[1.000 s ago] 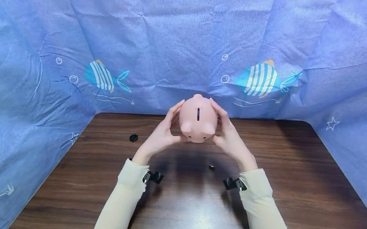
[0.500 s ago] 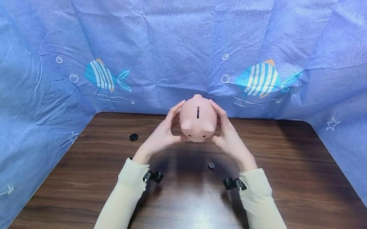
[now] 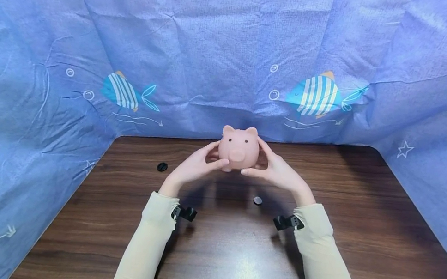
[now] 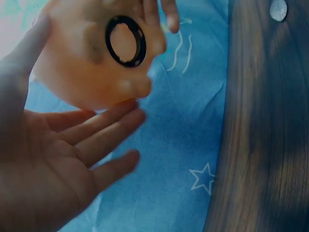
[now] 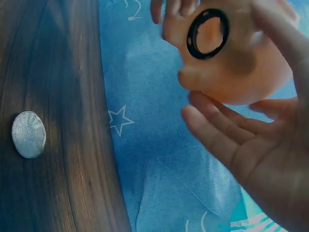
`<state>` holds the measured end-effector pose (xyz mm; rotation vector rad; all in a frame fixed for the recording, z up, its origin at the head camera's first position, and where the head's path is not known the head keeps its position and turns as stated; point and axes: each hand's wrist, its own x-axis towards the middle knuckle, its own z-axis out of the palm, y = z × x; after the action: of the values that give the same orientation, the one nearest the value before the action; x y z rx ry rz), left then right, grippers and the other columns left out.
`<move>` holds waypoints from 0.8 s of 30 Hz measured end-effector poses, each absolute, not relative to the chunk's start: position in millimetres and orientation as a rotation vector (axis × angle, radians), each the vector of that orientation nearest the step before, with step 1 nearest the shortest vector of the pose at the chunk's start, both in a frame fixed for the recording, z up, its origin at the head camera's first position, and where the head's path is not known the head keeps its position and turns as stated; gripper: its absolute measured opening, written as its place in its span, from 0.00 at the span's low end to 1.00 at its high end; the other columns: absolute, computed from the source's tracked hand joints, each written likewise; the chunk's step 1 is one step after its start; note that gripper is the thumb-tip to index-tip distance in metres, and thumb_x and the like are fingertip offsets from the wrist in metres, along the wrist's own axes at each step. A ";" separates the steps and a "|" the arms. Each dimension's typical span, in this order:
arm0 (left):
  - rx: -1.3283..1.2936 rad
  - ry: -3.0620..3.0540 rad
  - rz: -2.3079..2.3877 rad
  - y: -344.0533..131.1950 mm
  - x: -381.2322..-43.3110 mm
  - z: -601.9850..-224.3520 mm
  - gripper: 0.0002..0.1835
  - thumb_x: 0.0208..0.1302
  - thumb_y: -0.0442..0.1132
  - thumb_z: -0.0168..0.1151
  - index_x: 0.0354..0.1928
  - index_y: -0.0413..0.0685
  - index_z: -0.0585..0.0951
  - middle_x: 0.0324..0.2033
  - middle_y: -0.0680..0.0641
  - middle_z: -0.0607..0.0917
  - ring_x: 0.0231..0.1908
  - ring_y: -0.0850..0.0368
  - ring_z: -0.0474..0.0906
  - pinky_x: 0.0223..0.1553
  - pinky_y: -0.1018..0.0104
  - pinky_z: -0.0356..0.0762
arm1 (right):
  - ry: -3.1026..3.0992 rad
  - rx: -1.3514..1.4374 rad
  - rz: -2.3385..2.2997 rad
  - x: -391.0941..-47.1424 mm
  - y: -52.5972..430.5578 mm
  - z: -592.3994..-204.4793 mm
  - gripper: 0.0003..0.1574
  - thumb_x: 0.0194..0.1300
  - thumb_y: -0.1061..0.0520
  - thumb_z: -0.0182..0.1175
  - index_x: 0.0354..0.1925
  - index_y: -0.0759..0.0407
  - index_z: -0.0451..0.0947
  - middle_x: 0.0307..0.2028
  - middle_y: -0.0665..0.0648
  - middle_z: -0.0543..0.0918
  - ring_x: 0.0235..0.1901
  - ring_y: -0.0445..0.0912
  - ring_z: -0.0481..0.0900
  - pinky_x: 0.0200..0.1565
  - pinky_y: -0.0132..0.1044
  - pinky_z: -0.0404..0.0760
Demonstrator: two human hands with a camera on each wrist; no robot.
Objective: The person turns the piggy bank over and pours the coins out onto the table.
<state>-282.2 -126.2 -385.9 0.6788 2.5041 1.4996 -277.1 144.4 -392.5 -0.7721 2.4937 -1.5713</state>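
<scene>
Between both hands, above the table, is a pink piggy bank [image 3: 239, 148], its face toward me in the head view. My left hand [image 3: 196, 164] grips its left side, thumb at the lower front. On the other side my right hand [image 3: 280, 169] holds it the same way, fingers behind and thumb below the snout. Both wrist views show its underside, where a black ring [image 4: 107, 41] surrounds a round opening. A silver coin [image 5: 29, 134] lies on the table below the piggy bank. The coin slot on its back is hidden now.
A black round plug [image 3: 162, 167] lies on the brown wooden table [image 3: 113, 219], left of my left hand. Behind the table hangs a blue cloth [image 3: 219, 41] printed with fish, close beyond the piggy bank. Each wrist wears a black camera.
The piggy bank has tipped from slot-side view to upright, face toward me. The coin, earlier seen on edge, settled flat on the table. Both hands kept hold, turning with the piggy bank.
</scene>
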 end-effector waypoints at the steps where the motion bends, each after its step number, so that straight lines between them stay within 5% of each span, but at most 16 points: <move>1: 0.653 2.525 1.465 -126.2 -282.5 -385.8 0.41 0.68 0.61 0.62 0.75 0.47 0.65 0.60 0.46 0.80 0.60 0.53 0.76 0.62 0.53 0.74 | 2.502 -0.741 -1.553 -277.4 144.2 -392.6 0.63 0.61 0.40 0.72 0.81 0.40 0.44 0.63 0.59 0.75 0.55 0.51 0.81 0.60 0.52 0.76; 8: 0.495 2.405 1.467 -122.5 -283.7 -390.6 0.36 0.76 0.63 0.47 0.60 0.35 0.77 0.44 0.40 0.87 0.47 0.46 0.85 0.60 0.44 0.74 | 2.529 -0.630 -1.407 -280.2 140.9 -397.4 0.50 0.71 0.30 0.55 0.79 0.50 0.53 0.55 0.58 0.82 0.50 0.50 0.82 0.58 0.51 0.76; 15: 0.448 2.298 1.548 -120.7 -284.5 -397.8 0.34 0.79 0.58 0.46 0.58 0.29 0.76 0.41 0.37 0.87 0.46 0.37 0.85 0.59 0.40 0.74 | 2.452 -0.636 -1.427 -281.5 139.1 -402.9 0.43 0.75 0.33 0.51 0.77 0.51 0.57 0.50 0.57 0.83 0.43 0.48 0.83 0.51 0.45 0.78; 24: 0.435 2.309 1.540 -120.1 -286.9 -399.3 0.34 0.78 0.59 0.46 0.57 0.30 0.77 0.39 0.37 0.87 0.46 0.37 0.85 0.59 0.41 0.74 | 2.458 -0.598 -1.398 -280.7 139.1 -400.7 0.47 0.73 0.29 0.51 0.78 0.50 0.55 0.50 0.57 0.82 0.44 0.49 0.82 0.53 0.46 0.77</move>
<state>-286.9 -120.1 -399.3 0.4353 2.3095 1.5399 -280.7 139.1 -400.7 -0.5975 2.4578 -1.3977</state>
